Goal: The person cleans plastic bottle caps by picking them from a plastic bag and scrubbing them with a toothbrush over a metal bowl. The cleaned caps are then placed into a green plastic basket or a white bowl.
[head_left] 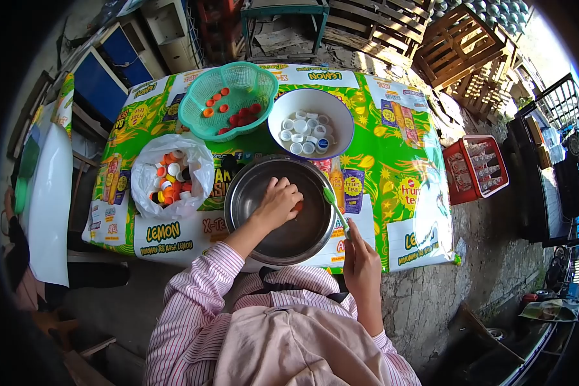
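Observation:
My left hand (279, 202) reaches into a metal bowl (310, 225), fingers closed round an orange-red bottle cap (298, 206) that shows at the fingertips. The bowl seems to hold some water. In my right hand (361, 260) is a green toothbrush (338, 214), its head up at the bowl's right rim. A white plastic bag (201, 156) of mixed orange, white and dark caps lies to the left. Behind the bowl stand a teal plastic basket (192, 114) with orange and red caps and a white basin (345, 132) with white caps.
A green printed sheet (392, 174) covers the table. Dark caps (228, 164) lie just beyond the metal bowl's left side. A red crate (453, 174) stands on the floor to the right. Wooden pallets (457, 45) and a teal-framed stool (284, 11) are behind the table.

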A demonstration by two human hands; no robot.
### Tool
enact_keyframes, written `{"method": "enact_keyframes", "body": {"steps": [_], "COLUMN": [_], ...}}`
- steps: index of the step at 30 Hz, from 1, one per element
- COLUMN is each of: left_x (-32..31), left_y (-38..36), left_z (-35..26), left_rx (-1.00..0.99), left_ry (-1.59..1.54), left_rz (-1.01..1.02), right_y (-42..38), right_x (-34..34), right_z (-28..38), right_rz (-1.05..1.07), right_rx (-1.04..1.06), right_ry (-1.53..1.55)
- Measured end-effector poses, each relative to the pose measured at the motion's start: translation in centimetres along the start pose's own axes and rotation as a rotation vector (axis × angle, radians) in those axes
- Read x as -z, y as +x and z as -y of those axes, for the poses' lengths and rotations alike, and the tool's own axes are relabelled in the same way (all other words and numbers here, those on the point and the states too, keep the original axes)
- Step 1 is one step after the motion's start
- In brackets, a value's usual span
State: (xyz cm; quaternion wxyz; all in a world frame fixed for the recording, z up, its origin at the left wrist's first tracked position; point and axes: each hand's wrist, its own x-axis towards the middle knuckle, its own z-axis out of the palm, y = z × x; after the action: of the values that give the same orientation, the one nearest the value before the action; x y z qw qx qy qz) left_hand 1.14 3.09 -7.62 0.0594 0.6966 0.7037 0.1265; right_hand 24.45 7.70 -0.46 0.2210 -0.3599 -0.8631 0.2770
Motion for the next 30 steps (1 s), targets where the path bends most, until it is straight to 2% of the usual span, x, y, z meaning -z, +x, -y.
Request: {"method": "enact_keyframes", "body": {"steps": [3, 8, 10, 12, 14, 16, 17, 18, 19, 20, 22, 24, 26, 27, 28, 30], "left_x": [0.6, 4.1, 7.1, 9.1, 9.6, 8.5, 6.8, 4.2, 3.8, 3.6, 5.2, 7.6, 9.6, 9.2, 7.8, 5.3], "left_y": [-0.1, -0.7, -1.0, -1.1, -0.9, -0.9, -1.2, -1.8, -1.8, -1.3, -1.4, -1.2, -1.1, -1.3, -1.9, -3.2], "left_z": [0.1, -0.2, -0.9, -1.5, -1.3, -0.7, 0.0, 0.9, 0.9, 1.3, 0.1, -0.9, -1.5, -1.3, -0.5, 0.4], "left_rx": [0.076, 0.149, 0.149, 0.121, 0.106, 0.095, 0.094, 0.153, 0.206, 0.2, 0.148, 0.155, 0.138, 0.101, 0.101, 0.214], "left_ry": [0.021, -0.157, -0.16, -0.248, -0.332, -0.694, -0.693, -0.476, -0.255, -0.245, -0.356, -0.402, -0.494, -0.66, -0.659, -0.18], "left_rz": [-0.017, -0.078, -0.078, -0.205, -0.23, -0.251, -0.25, -0.104, 0.03, 0.011, -0.081, -0.1, -0.22, -0.274, -0.276, 0.015], "right_y": [-0.1, 0.2, 0.4, 0.7, 0.9, 1.1, 0.9, 0.4, 0.2, 0.9, 1.9, 2.2, 2.2, 2.0, 1.6, 1.0], "right_x": [0.0, 0.0, 0.4, 0.6, 0.6, -0.7, -1.5, -2.1, -2.6, -2.7, -1.0, 0.0, 0.3, 0.0, -0.8, -2.1], "right_z": [0.0, -0.1, 0.3, 0.5, 0.7, -0.3, -0.9, -1.4, -1.8, -2.1, -0.7, 0.1, 0.5, 0.3, -0.5, -1.4], "right_rz": [0.014, 0.035, 0.032, 0.025, 0.007, 0.054, 0.103, 0.101, 0.128, 0.146, 0.163, 0.146, 0.084, 0.116, 0.116, 0.265], "right_rx": [-0.027, 0.01, 0.024, 0.042, 0.031, 0.029, 0.02, 0.014, 0.032, 0.062, 0.035, 0.056, 0.114, 0.067, 0.07, 0.067], "right_ry": [0.005, -0.01, 0.016, 0.039, 0.131, 0.096, 0.061, 0.06, -0.068, -0.197, -0.129, -0.084, -0.075, -0.061, -0.06, -0.315]}}
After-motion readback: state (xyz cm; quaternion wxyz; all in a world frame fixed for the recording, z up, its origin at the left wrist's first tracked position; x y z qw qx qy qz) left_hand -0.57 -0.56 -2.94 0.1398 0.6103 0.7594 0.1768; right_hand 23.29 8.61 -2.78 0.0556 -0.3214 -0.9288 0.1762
